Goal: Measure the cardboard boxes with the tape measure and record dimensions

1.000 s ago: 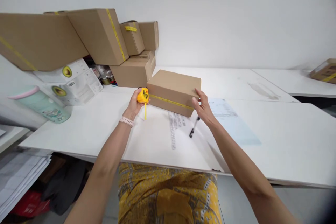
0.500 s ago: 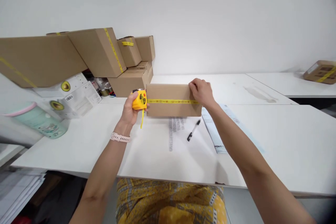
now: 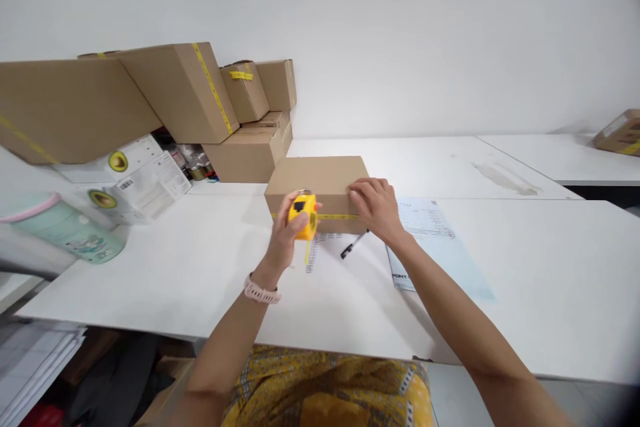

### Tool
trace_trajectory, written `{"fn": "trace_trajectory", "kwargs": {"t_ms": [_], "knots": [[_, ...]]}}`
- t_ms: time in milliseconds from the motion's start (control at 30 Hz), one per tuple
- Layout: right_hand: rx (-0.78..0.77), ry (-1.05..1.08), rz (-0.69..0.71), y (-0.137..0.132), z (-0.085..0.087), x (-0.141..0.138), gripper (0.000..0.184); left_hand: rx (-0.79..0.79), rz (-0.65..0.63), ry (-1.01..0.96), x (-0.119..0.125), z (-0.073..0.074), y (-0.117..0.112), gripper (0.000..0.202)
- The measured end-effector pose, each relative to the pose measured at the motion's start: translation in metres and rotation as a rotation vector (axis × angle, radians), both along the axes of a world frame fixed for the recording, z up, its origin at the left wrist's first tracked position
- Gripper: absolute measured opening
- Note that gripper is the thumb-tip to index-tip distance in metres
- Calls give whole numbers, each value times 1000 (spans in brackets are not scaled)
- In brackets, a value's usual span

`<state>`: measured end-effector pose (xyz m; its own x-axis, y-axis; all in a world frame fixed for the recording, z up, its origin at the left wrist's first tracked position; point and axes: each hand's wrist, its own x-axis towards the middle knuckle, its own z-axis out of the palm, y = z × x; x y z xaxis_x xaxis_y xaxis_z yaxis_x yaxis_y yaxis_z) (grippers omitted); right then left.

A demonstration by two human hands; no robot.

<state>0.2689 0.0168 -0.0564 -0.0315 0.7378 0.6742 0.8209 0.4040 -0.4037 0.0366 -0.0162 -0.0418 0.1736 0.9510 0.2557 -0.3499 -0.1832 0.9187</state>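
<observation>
A brown cardboard box [image 3: 320,177] with a strip of yellow printed tape along its front lies on the white table. My left hand [image 3: 284,233] is wrapped round a yellow tape measure [image 3: 306,217] in front of the box's left part; a short end of yellow blade hangs below it. My right hand [image 3: 377,208] grips the box at its front right corner, fingers over the top edge. A black pen [image 3: 354,245] lies just in front of the box. Beneath it is a white paper with printed marks [image 3: 312,259], partly hidden by box and hand.
A light blue printed sheet [image 3: 440,247] lies to the right, partly under my right forearm. Several taped cartons [image 3: 173,90] are stacked at the back left, by white avocado-printed boxes [image 3: 145,190] and a mint-green tumbler [image 3: 75,230]. Another carton [image 3: 620,133] sits far right.
The box has tipped, so its top face now shows above the taped front. My left hand has moved right with the tape measure, from the box's left end to its front. My right hand has shifted lower.
</observation>
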Motion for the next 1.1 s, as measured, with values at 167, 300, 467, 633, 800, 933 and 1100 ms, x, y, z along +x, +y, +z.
{"fn": "trace_trajectory", "kwargs": {"t_ms": [167, 300, 467, 633, 800, 933, 1100], "knots": [[-138, 529, -203, -19, -37, 30, 40, 85, 414, -68, -53, -13, 2, 50], [-377, 720, -129, -13, -59, 34, 53, -104, 436, -42, -76, -29, 27, 50], [-499, 803, 114, -4, -55, 17, 65, -231, 295, -1, -77, -40, 49, 52], [-369, 595, 80, -1, -13, 18, 72, -146, 268, -12, -82, -1, 54, 51], [-333, 552, 16, 18, 7, 26, 74, -99, 231, 143, -82, 32, 64, 48], [-461, 712, 2, 30, 5, 28, 67, -163, 230, 213, -75, 38, 65, 44], [-572, 731, -12, 18, 25, 26, 63, -197, 252, 311, -70, 62, 58, 41]]}}
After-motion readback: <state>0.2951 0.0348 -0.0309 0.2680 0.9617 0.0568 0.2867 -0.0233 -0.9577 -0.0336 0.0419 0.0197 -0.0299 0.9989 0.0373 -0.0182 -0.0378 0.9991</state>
